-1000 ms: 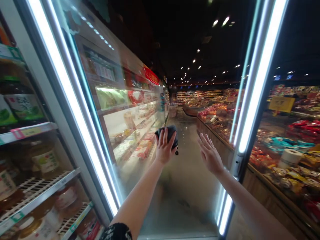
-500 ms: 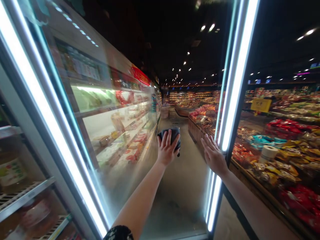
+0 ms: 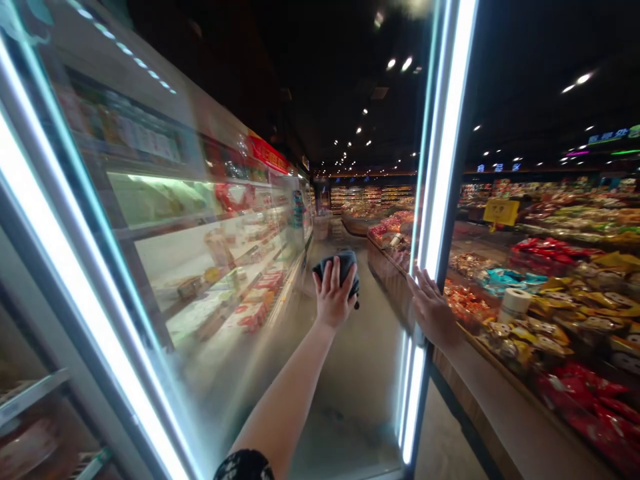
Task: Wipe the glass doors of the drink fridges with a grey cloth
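Observation:
My left hand [image 3: 334,293] presses a dark folded cloth [image 3: 325,261] flat against the glass door [image 3: 370,393], its fingers spread over the cloth. Part of the cloth shows above and to the right of the fingers. My right hand [image 3: 431,308] lies at the door's right edge, over the bright light strip [image 3: 445,173], with fingers stretched out and nothing visible in them. The strip runs down the door's edge on both sides of that hand. Its palm side is hidden.
At the left, a second light strip [image 3: 85,287] borders the open fridge, with a shelf rack [image 3: 35,397] inside. Seen through or mirrored in the glass are lit shelves of goods [image 3: 215,267]. Bins of packaged snacks [image 3: 565,320] stand to the right, near a yellow sign [image 3: 501,212].
The door's lit right edge has shifted left in view, and my right hand now overlaps the strip more. My left hand stays on the cloth at nearly the same spot in view.

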A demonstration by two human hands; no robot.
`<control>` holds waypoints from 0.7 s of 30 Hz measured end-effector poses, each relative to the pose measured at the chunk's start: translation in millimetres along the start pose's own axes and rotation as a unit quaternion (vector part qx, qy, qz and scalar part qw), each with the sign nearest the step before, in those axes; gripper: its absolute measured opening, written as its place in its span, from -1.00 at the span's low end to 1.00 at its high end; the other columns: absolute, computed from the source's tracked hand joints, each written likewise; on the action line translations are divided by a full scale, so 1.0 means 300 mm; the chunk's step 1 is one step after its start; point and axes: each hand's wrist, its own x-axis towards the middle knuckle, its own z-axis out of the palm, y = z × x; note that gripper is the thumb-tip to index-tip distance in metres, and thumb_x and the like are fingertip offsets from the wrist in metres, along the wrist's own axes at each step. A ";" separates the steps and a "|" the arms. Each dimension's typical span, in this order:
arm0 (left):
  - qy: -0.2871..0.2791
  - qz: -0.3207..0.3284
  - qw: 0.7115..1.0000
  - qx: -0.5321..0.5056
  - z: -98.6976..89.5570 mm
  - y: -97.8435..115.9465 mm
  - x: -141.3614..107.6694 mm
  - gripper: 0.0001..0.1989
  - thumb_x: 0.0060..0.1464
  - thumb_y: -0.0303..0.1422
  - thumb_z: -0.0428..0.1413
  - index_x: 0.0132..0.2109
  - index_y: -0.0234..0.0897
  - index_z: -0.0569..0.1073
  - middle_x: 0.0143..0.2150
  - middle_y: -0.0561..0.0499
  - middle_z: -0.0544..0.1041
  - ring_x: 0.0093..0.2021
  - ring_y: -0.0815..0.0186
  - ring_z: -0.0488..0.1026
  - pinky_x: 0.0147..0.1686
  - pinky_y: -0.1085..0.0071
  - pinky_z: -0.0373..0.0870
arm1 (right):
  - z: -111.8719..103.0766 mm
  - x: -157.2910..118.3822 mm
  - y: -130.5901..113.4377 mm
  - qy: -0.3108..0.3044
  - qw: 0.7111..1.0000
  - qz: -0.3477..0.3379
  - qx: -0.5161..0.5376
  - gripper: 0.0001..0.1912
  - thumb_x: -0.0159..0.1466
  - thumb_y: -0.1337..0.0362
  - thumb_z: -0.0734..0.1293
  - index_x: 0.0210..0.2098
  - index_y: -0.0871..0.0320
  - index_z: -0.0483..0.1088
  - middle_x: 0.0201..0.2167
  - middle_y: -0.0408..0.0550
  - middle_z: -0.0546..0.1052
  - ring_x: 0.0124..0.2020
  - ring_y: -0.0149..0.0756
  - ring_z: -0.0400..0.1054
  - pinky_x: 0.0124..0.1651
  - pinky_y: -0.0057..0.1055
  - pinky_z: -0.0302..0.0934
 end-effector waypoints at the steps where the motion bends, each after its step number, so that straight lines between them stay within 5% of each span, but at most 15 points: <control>1: -0.026 0.049 0.998 0.001 0.019 0.006 -0.033 -0.09 0.06 -0.24 0.34 0.48 0.02 0.13 0.55 -0.17 -0.01 0.51 -0.12 0.01 0.45 -0.22 -0.14 | 0.001 -0.009 0.007 -0.003 1.000 0.001 -0.003 -0.18 0.38 0.50 0.13 0.53 -0.06 -0.21 0.51 -0.01 0.04 0.51 -0.02 -0.14 0.42 0.14 0.13; 3: -0.074 0.157 0.985 0.002 0.040 -0.014 -0.110 -0.09 0.07 -0.23 0.33 0.48 0.06 0.11 0.51 -0.09 0.12 0.49 0.02 0.11 0.47 -0.08 -0.10 | 0.001 -0.030 0.028 -0.009 1.000 0.003 -0.009 -0.18 0.38 0.50 0.14 0.53 -0.06 -0.19 0.51 0.00 0.06 0.51 -0.01 -0.14 0.42 0.17 0.12; 5: -0.083 0.177 0.981 0.004 0.039 -0.047 -0.154 -0.10 0.07 -0.25 0.33 0.47 0.10 0.11 0.50 -0.04 0.16 0.47 0.08 0.16 0.48 0.00 -0.08 | -0.003 -0.047 0.055 -0.011 1.000 0.006 -0.013 -0.18 0.37 0.52 0.14 0.53 -0.05 -0.16 0.50 0.00 0.07 0.51 0.00 -0.13 0.43 0.19 0.11; 8: -0.040 0.088 0.995 0.008 0.022 -0.045 -0.093 -0.10 0.06 -0.28 0.34 0.46 0.12 0.13 0.53 -0.06 0.07 0.48 -0.03 0.11 0.47 -0.09 -0.11 | -0.012 -0.055 0.090 0.004 1.000 0.019 -0.007 -0.18 0.34 0.53 0.15 0.52 -0.04 -0.10 0.51 -0.01 0.05 0.51 0.00 -0.11 0.42 0.16 0.14; 12: 0.027 -0.007 1.000 -0.001 0.055 0.081 0.075 -0.08 0.05 -0.26 0.35 0.48 0.03 0.13 0.55 -0.16 -0.03 0.51 -0.13 -0.01 0.44 -0.27 -0.20 | -0.008 -0.046 0.101 0.019 0.999 0.037 -0.002 -0.21 0.34 0.52 0.15 0.51 -0.03 -0.04 0.51 0.01 0.04 0.50 0.01 -0.11 0.42 0.15 0.16; 17: -0.041 0.241 0.970 -0.019 0.132 0.127 0.014 -0.22 0.16 -0.28 0.25 0.46 -0.01 0.16 0.51 -0.06 0.13 0.50 0.15 0.07 0.49 0.00 -0.16 | 0.007 -0.069 0.110 0.002 0.999 0.032 -0.016 -0.19 0.30 0.57 0.13 0.49 0.02 0.01 0.51 -0.01 0.05 0.51 -0.03 -0.11 0.45 0.14 0.09; 19: -0.051 0.258 0.965 -0.015 0.133 0.101 -0.032 -0.21 0.16 -0.29 0.25 0.47 0.00 0.15 0.50 -0.03 0.15 0.50 0.20 0.08 0.50 0.07 -0.14 | 0.002 -0.080 0.124 0.000 1.000 0.026 -0.017 -0.18 0.28 0.58 0.13 0.49 0.04 0.02 0.51 -0.01 0.04 0.51 -0.03 -0.13 0.46 0.14 0.07; 21: -0.039 0.198 0.979 -0.013 0.122 0.094 -0.025 -0.17 0.14 -0.29 0.27 0.47 0.03 0.13 0.51 -0.05 0.11 0.50 0.15 0.07 0.50 0.04 -0.15 | -0.009 -0.082 0.137 0.010 0.999 0.031 -0.011 -0.17 0.28 0.58 0.13 0.49 0.03 0.01 0.51 -0.02 0.04 0.51 -0.02 -0.16 0.45 0.15 0.09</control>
